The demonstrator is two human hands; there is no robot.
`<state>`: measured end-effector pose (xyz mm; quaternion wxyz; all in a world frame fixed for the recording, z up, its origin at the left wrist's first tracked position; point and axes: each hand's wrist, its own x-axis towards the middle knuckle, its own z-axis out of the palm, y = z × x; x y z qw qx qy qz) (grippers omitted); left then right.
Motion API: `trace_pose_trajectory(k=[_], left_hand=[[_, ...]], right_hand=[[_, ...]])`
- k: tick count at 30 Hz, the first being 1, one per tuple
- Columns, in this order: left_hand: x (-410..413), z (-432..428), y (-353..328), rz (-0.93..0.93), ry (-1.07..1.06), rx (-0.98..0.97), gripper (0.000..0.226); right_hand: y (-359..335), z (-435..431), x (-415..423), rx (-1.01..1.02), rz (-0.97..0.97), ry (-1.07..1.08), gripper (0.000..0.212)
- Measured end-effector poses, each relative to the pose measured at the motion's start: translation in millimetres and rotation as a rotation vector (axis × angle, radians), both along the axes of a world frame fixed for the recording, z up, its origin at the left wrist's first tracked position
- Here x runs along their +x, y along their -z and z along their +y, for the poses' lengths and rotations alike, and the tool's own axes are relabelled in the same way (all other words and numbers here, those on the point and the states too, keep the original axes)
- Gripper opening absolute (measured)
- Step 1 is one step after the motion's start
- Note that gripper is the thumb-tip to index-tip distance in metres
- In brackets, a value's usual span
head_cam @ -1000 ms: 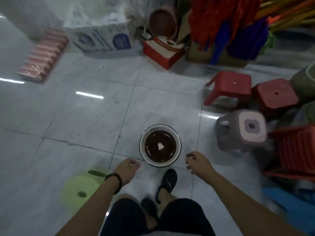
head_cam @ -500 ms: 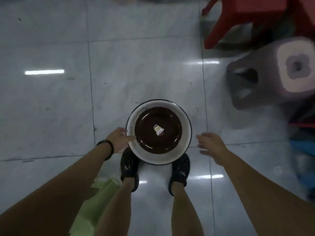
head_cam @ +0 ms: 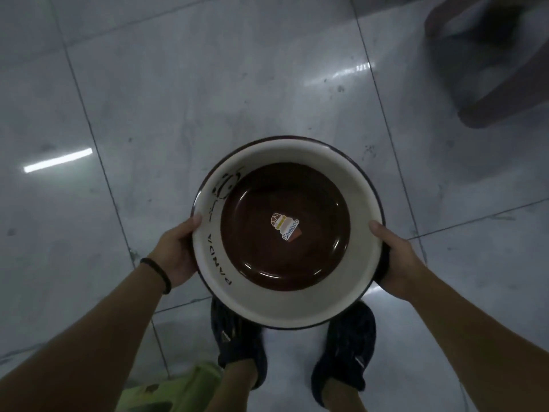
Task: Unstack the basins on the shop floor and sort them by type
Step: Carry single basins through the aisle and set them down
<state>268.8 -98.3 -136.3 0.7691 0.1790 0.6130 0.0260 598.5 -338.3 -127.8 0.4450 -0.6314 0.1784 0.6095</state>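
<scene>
A round white basin [head_cam: 297, 310] with a dark rim and a panda print on its inner wall is in the middle of the head view, above my feet. Nested inside it is a brown basin [head_cam: 285, 257] with a small sticker at its centre. My left hand [head_cam: 176, 257] grips the white basin's left rim, thumb on the edge. On the opposite rim, my right hand [head_cam: 395, 263] holds the same way. I cannot tell whether the stack touches the floor.
Grey glossy floor tiles [head_cam: 148, 99] surround me. A dull purple stool [head_cam: 490, 63] lies blurred at the top right. A light green stool [head_cam: 166, 388] sits by my left leg at the bottom. My black shoes [head_cam: 237, 346] are under the basin.
I have bent down over the basin stack. Both hands, apart from it a second ago, have closed on its rim, left first, then right. The basin looks larger and nearer.
</scene>
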Motion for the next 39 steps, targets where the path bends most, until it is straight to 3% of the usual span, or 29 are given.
trace_pose_trajectory(k=[4,7,13,19,29,32,36,39], left_hand=[[3,-5,0,-0.034,-0.047,0.024,0.06],[13,-6,-24,-0.022,-0.053,0.031,0.054],[37,-4,-116,-0.008,-0.024,0.058,0.054],[103,-7,-277,-0.062,0.015,0.144,0.057],[216,-35,-575,-0.276,0.369,0.295,0.048],[254,-60,-651,-0.313,0.517,0.336,0.041],[322,-115,-732,-0.372,0.64,0.353,0.044],[377,-174,-778,-0.471,0.732,0.388,0.038]], right_hand=[[-6,5,-9,0.012,0.016,0.068,0.039],[-24,13,-11,0.002,0.03,0.095,0.026],[-123,17,16,0.034,-0.022,0.078,0.039],[-288,-5,59,0.103,-0.103,0.171,0.039],[-575,-132,85,0.162,-0.336,0.451,0.042],[-645,-171,74,0.167,-0.423,0.587,0.032],[-709,-229,79,0.128,-0.559,0.766,0.042],[-740,-292,97,0.105,-0.642,0.828,0.063]])
